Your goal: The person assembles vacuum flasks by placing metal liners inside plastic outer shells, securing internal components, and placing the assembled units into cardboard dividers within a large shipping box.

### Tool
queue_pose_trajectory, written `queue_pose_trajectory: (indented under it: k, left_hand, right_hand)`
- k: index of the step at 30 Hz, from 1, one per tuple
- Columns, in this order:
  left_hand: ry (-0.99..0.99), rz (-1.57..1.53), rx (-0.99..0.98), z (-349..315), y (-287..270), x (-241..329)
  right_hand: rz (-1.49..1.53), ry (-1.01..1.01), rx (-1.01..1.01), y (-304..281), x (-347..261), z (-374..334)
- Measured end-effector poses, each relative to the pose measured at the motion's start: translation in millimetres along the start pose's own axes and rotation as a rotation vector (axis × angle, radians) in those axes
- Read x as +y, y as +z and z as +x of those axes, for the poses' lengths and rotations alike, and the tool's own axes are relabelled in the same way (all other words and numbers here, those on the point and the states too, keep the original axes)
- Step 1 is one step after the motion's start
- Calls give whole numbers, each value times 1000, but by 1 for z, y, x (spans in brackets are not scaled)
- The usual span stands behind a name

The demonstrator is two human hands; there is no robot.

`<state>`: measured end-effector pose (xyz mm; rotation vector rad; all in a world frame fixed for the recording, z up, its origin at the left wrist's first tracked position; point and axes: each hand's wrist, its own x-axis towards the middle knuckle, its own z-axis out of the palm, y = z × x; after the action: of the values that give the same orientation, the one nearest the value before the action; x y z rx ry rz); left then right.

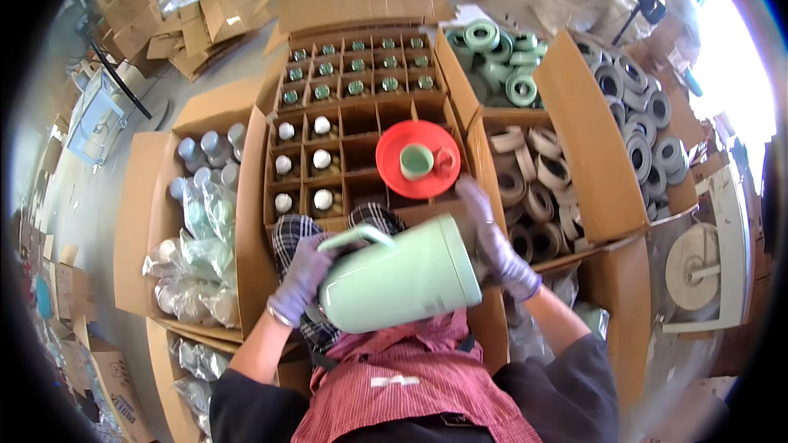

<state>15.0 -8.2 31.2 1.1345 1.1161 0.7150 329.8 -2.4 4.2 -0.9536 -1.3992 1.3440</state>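
Observation:
A pale green pitcher [394, 283] lies tilted on its side above my lap, its wide rim to the right and its handle on the upper side. My left hand [304, 280], in a purple-grey glove, grips it at the left end by the handle. Beside the rim, my gloved right hand [497, 250] has its fingers stretched out, slightly blurred. Whether it touches the pitcher I cannot tell. Just ahead, a red dish [394, 172] rests on the carton's dividers. In it sit a small green cup [416, 162] and a small red piece [444, 161].
The divided carton [361, 156] before me holds white-topped bottles and, farther back, green-topped ones. At left, an open box [250, 221] contains grey-lidded and plastic-wrapped items. Boxes of beige rings [538, 184], green rings [521, 89] and grey rings [640, 148] stand to the right.

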Motion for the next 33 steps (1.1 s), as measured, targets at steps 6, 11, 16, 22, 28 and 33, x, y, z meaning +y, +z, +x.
queue_pose_trajectory:
  k: [6, 11, 16, 22, 28, 33]
  left_hand:
    - [539, 218, 195, 3, 39, -5]
    - [581, 292, 148, 5, 22, -13]
    - [194, -114, 390, -14, -6, -44]
    - [250, -1059, 266, 48, -3, -71]
    - [218, -1338, 179, 102, -9, -54]
    - [351, -1237, 173, 100, 16, -44]
  right_hand:
    - [329, 471, 46, 14, -3, 10]
    - [443, 669, 171, 20, -8, 12]
    - [-176, -76, 127, -12, 8, 60]
    - [-1247, 224, 159, -48, 198, 142]
    - [-1154, -106, 127, -15, 131, 131]
    - [-1017, -599, 137, 44, -8, 72]
